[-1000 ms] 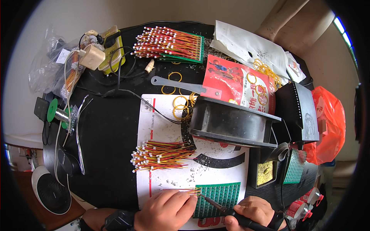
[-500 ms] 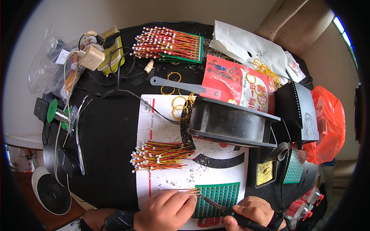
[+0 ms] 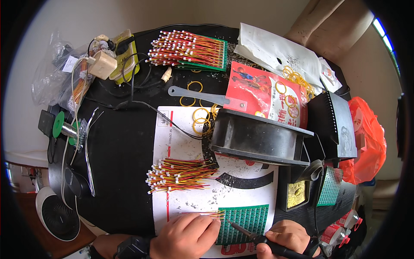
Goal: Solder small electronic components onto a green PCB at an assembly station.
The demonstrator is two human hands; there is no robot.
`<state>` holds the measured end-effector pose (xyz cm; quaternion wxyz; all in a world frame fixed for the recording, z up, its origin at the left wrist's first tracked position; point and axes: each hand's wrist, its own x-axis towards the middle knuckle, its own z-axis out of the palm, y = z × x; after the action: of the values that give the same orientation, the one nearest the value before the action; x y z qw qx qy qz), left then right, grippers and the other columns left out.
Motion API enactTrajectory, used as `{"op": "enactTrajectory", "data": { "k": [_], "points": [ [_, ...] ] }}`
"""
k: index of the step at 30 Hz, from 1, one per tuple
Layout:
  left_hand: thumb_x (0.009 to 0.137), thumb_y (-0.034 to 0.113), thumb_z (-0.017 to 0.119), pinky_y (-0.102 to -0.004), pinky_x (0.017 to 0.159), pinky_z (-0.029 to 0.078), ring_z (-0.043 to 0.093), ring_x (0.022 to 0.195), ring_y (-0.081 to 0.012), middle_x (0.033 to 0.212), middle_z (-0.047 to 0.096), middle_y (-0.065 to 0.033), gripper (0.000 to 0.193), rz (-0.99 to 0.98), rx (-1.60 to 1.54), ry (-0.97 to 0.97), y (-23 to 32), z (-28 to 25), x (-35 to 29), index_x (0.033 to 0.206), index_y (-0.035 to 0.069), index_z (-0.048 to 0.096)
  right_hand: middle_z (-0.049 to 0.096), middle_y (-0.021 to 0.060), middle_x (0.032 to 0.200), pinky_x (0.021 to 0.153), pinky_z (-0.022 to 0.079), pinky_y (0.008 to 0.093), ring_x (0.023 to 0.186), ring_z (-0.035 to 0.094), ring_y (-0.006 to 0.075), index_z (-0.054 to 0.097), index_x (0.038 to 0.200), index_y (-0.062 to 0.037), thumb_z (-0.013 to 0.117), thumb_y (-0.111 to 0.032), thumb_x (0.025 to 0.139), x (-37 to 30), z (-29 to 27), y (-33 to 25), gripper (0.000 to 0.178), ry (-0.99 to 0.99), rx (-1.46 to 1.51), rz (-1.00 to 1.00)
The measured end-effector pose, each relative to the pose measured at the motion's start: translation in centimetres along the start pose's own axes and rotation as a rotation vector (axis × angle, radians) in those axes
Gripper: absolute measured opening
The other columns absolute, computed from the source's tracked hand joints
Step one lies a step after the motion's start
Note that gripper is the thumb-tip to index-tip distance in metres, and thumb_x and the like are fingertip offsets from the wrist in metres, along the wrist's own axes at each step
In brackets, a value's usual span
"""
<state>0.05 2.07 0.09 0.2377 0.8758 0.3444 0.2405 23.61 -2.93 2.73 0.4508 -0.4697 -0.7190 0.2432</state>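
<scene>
- A green perforated circuit board (image 3: 242, 223) lies flat on a white printed sheet (image 3: 181, 129) at the near edge of the black table (image 3: 125, 146), between the two hands.
- The left hand (image 3: 186, 235) rests on the sheet at the board's left edge, fingers curled and pinched on a thin red-and-yellow wire lead (image 3: 202, 213) whose end meets the board's upper left corner.
- The right hand (image 3: 285, 237) is closed around the black handle of a soldering iron (image 3: 254, 236); the iron's tip points up and left, over the board near its middle.
- Just above the left hand a loose bundle of red, yellow and black wire leads (image 3: 179, 175) with white connectors lies on the sheet.
- Right of the board sit a small tin of brass tip-cleaning wool (image 3: 296, 194) and a second green perforated board (image 3: 330, 186), tilted.
- A big black fan housing (image 3: 258, 137) stands beyond, partly on the sheet.
- Yellow rubber bands (image 3: 200, 121) lie scattered beside it, near a grey metal tool (image 3: 202, 96).
- Farther off, another board packed with soldered leads (image 3: 189, 49) lies at the table's back edge.
- A green solder spool (image 3: 60, 128) sits at the left.
</scene>
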Motion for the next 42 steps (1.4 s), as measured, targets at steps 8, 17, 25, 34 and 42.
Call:
{"op": "enactTrajectory", "data": {
  "k": [8,17,25,34,42],
  "points": [
    [0.084,0.002,0.067,-0.0386,0.078,0.057,0.067,0.087,-0.0311,0.095,0.066,-0.0144,0.015,0.012,0.001,0.057,0.2,-0.1,0.1,0.097,-0.004,0.070,0.056,0.0122,0.065,0.047,0.045,0.0353,0.049,0.056,0.0258,0.058,0.087,0.0051,0.079,0.001,0.082,0.1,0.6,0.1,0.022,0.019,-0.017,-0.008],
    [0.082,0.001,0.067,-0.0376,0.077,0.056,0.065,0.085,-0.0301,0.091,0.063,-0.0130,0.014,0.035,0.003,0.043,0.3,0.2,0.3,0.095,-0.004,0.069,0.058,0.0133,0.065,0.047,0.046,0.0346,0.049,0.058,0.0265,0.060,0.087,0.0068,0.080,0.000,0.081,0.1,0.4,-0.3,0.022,0.028,-0.047,0.004],
    [0.081,0.000,0.067,-0.0373,0.075,0.056,0.066,0.084,-0.0296,0.089,0.063,-0.0128,0.014,0.029,0.022,0.062,0.3,0.2,0.2,0.094,-0.004,0.069,0.058,0.0134,0.065,0.047,0.046,0.0349,0.049,0.058,0.0267,0.060,0.089,0.0077,0.080,0.000,0.081,0.2,0.5,0.0,0.023,0.005,-0.032,-0.009],
    [0.082,0.000,0.067,-0.0376,0.075,0.057,0.066,0.084,-0.0298,0.089,0.063,-0.0129,0.013,0.029,0.029,0.065,0.2,0.3,0.1,0.094,-0.005,0.069,0.060,0.0138,0.066,0.048,0.047,0.0360,0.050,0.059,0.0273,0.061,0.091,0.0078,0.081,-0.001,0.081,0.1,0.6,0.0,0.024,-0.009,-0.033,-0.001],
    [0.083,0.001,0.067,-0.0373,0.075,0.057,0.066,0.084,-0.0303,0.090,0.064,-0.0140,0.014,0.065,0.054,0.070,0.3,0.3,0.1,0.095,-0.006,0.069,0.060,0.0140,0.067,0.048,0.047,0.0359,0.050,0.059,0.0274,0.061,0.091,0.0074,0.081,-0.001,0.081,0.1,0.5,-0.1,0.024,0.003,-0.033,-0.004]
  ]
}}
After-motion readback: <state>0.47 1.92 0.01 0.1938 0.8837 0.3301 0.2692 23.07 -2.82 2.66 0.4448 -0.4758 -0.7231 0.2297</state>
